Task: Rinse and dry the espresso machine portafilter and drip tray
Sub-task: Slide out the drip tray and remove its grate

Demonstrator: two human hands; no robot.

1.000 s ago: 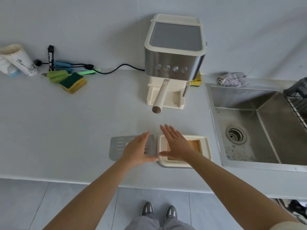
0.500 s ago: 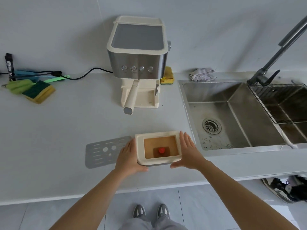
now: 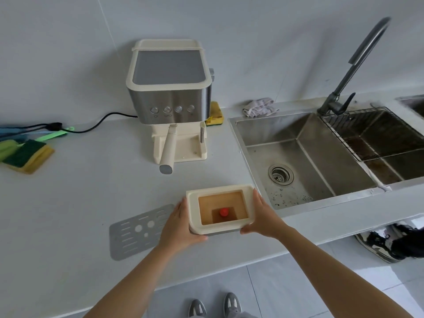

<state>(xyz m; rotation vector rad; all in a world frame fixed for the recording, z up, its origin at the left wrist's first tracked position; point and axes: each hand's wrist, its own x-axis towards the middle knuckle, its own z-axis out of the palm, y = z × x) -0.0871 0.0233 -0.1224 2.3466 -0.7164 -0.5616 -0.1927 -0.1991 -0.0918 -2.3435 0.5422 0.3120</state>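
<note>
The left hand (image 3: 177, 228) and right hand (image 3: 263, 216) grasp the drip tray (image 3: 195, 210) between them, the sink (image 3: 321, 161) just beyond the right one. A tilt could spill its brownish content on the counter (image 3: 91, 191)

Pale grey wall (image 3: 275, 42) ahead of you, light worktop (image 3: 68, 191) under soft even light, steel sink (image 3: 275, 131) to your right, grey tiled floor (image 3: 286, 285).

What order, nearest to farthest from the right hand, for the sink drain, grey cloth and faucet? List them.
1. Sink drain, in the basin beyond the right hand.
2. Grey cloth, on the counter behind the basin.
3. Faucet, at the basin's back right.
</note>
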